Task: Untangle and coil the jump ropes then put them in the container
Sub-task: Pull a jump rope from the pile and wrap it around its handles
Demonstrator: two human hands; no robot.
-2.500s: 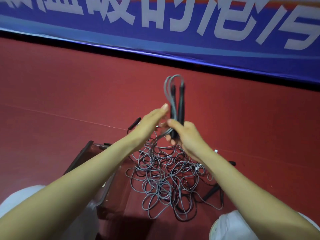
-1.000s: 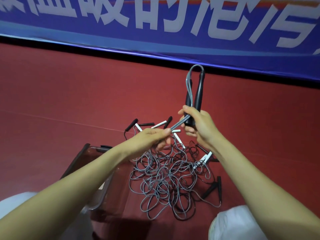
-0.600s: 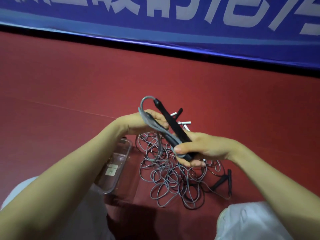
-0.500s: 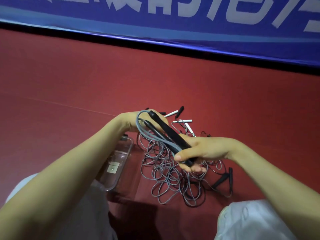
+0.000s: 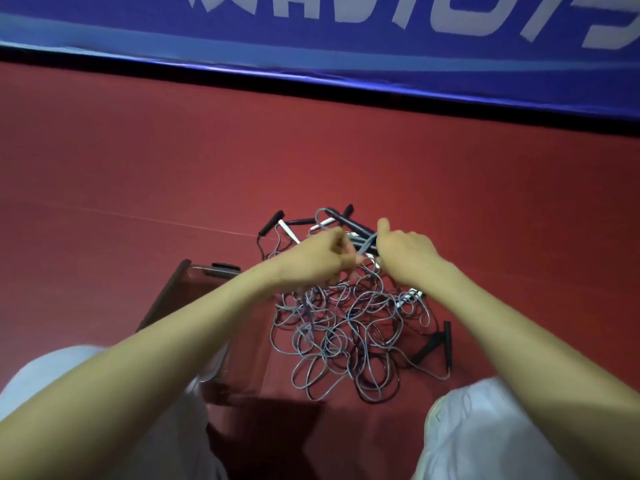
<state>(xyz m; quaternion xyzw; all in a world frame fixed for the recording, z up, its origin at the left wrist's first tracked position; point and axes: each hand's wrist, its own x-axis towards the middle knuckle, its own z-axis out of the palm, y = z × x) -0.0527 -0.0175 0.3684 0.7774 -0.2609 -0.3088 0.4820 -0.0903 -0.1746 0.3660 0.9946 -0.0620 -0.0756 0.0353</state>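
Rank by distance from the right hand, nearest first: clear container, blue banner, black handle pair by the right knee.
1. Black handle pair, below the right hand.
2. Clear container, left side.
3. Blue banner, far back.

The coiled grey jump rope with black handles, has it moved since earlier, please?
Yes. The coiled jump rope has dropped from upright above the tangled grey rope pile and now tilts at its far edge.

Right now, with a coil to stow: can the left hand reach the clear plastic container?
Likely yes: the left hand, though gripping grey jump rope, has the clear plastic container right under its forearm.
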